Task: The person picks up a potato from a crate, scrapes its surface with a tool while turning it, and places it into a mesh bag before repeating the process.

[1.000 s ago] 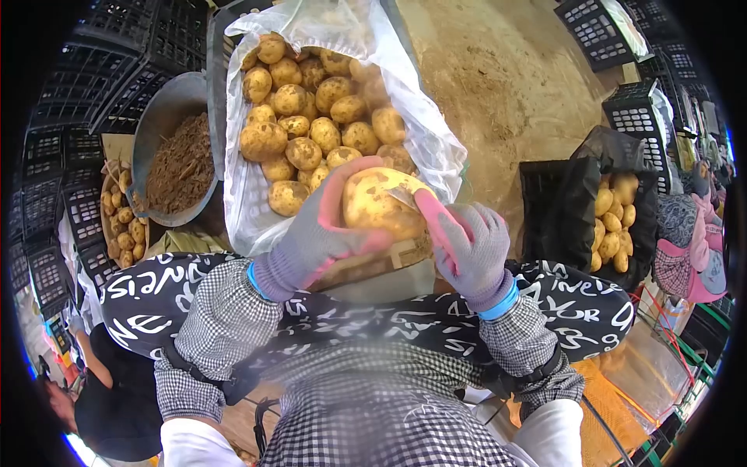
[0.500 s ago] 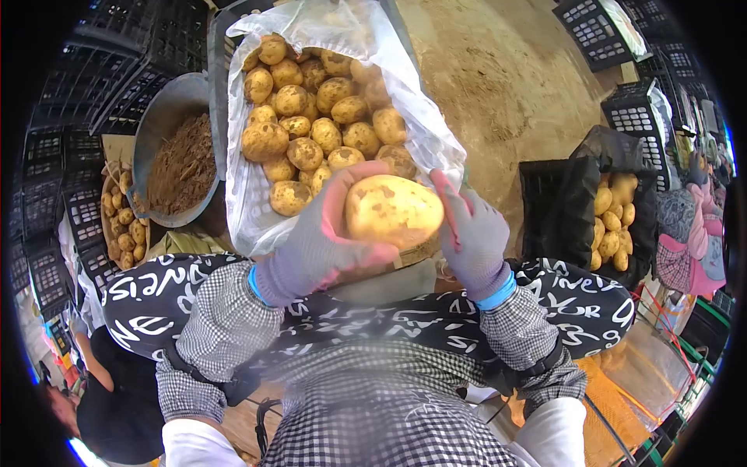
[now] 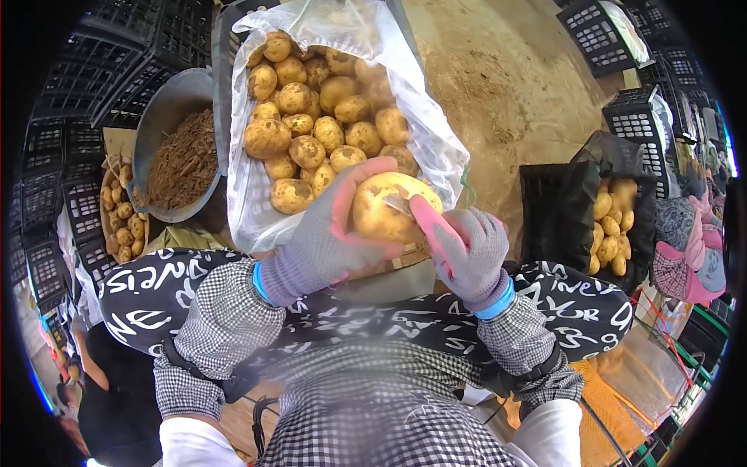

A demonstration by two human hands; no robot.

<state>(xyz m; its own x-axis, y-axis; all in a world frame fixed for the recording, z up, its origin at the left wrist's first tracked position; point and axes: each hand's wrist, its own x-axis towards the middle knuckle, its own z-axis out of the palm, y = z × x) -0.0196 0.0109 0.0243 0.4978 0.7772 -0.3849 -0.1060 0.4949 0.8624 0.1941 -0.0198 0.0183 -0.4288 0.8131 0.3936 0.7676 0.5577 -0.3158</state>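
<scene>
In my left hand (image 3: 331, 226), gloved in grey and pink, a large yellow potato (image 3: 383, 212) with brown skin patches is gripped from its left side. My right hand (image 3: 467, 253), gloved the same way, is closed with the thumb forward, pinching a small grey blade (image 3: 398, 204) whose flat lies against the potato's upper face. Its handle is hidden inside the fingers. Just beyond my hands stands a crate lined with a white plastic bag (image 3: 436, 132), holding several soil-marked potatoes (image 3: 311, 117).
To the left are a bucket (image 3: 140, 167) of brown soil and a basket of potatoes (image 3: 123, 222). A black-lined crate (image 3: 545, 210) with potatoes sits on the right. Stacked black crates (image 3: 615, 39) line both sides. Another person (image 3: 117, 389) is at lower left.
My right hand has moved left, from beside the potato onto its face, and the blade now shows against the skin. The left hand keeps its hold, with the potato slightly turned.
</scene>
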